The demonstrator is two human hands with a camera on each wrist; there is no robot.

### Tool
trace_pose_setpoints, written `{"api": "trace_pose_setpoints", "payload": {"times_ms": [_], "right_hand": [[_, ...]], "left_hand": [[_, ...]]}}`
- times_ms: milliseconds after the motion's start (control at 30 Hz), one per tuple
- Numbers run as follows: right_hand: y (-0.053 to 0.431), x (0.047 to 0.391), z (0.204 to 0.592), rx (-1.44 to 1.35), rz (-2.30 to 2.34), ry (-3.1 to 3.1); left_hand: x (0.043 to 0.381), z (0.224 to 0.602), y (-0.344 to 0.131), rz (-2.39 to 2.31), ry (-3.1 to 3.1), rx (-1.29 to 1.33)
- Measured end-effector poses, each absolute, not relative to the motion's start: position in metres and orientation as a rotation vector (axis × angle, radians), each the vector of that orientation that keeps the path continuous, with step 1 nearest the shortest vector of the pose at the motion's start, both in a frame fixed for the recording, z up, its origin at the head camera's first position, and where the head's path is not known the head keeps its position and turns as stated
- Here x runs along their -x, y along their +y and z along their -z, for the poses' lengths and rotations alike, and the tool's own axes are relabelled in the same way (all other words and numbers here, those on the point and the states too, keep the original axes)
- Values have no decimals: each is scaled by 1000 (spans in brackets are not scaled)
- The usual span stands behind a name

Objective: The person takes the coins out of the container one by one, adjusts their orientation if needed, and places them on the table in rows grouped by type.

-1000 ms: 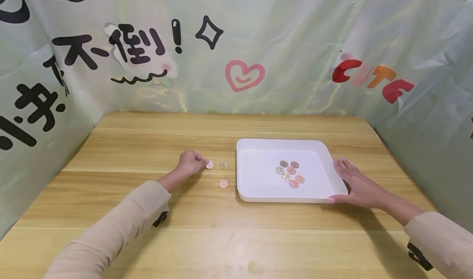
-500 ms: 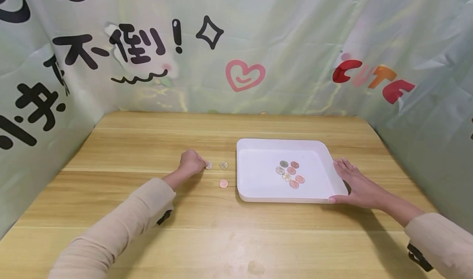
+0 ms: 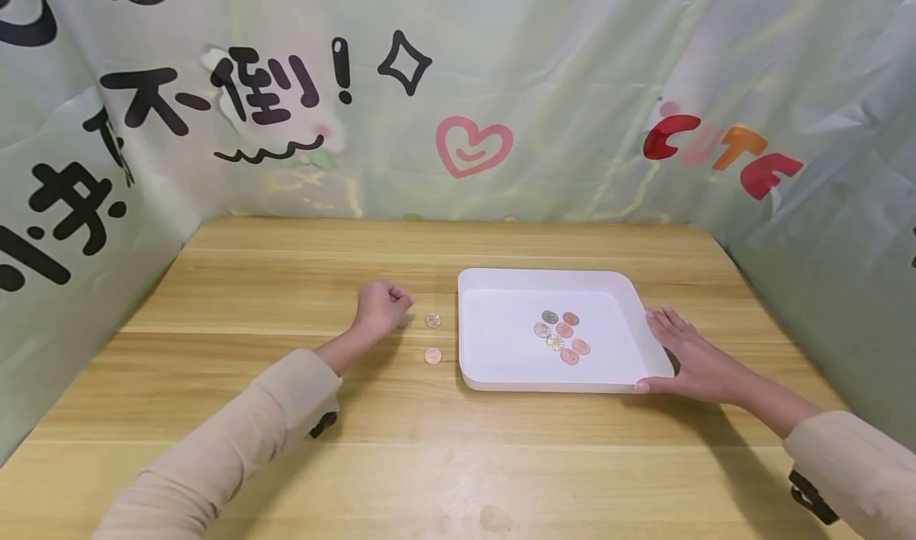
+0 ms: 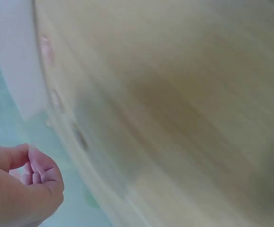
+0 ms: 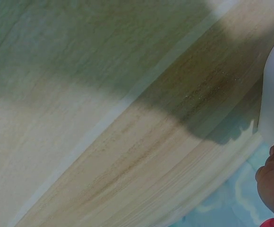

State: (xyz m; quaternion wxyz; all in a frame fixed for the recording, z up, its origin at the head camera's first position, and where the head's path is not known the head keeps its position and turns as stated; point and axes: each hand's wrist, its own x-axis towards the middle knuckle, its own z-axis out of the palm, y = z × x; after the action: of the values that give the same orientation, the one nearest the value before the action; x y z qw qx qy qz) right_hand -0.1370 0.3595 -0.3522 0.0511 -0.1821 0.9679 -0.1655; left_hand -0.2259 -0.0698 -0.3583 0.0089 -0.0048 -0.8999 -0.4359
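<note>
My left hand (image 3: 381, 305) is just above the table, left of the white tray (image 3: 475, 365), its thumb and forefinger tips pinched together. In the left wrist view a thin pale edge, likely a coin (image 4: 32, 147), shows at those tips; the fingers hide most of it. One coin (image 3: 406, 322) lies partly hidden beside the hand. Right of it is a gold-toned coin (image 3: 432, 320), and nearer me a copper-coloured coin (image 3: 432, 356). My right hand (image 3: 697, 361) rests spread against the tray's right end, thumb at the front corner, fingers straight along the side.
Several copper, gold and dark coins (image 3: 564, 330) lie grouped inside the tray. The wooden table (image 3: 401, 476) is bounded at the back and sides by a printed cloth (image 3: 558, 71) with lettering and a pink heart.
My left hand has risen from the coin at its fingertips and shifted slightly right, fingers still pinched; a coin stays on the table there. The right hand and tray have not moved.
</note>
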Motion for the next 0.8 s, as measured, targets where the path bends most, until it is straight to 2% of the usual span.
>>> {"api": "trace_pose_setpoints", "payload": {"times_ms": [467,800], "right_hand": [[360,136,352,531,514,2933],[359,136,351,525,542,2925]], "left_hand": [[212,337,-4,1585,-2667,288],[206,341,42,1651,-2660,391]]}}
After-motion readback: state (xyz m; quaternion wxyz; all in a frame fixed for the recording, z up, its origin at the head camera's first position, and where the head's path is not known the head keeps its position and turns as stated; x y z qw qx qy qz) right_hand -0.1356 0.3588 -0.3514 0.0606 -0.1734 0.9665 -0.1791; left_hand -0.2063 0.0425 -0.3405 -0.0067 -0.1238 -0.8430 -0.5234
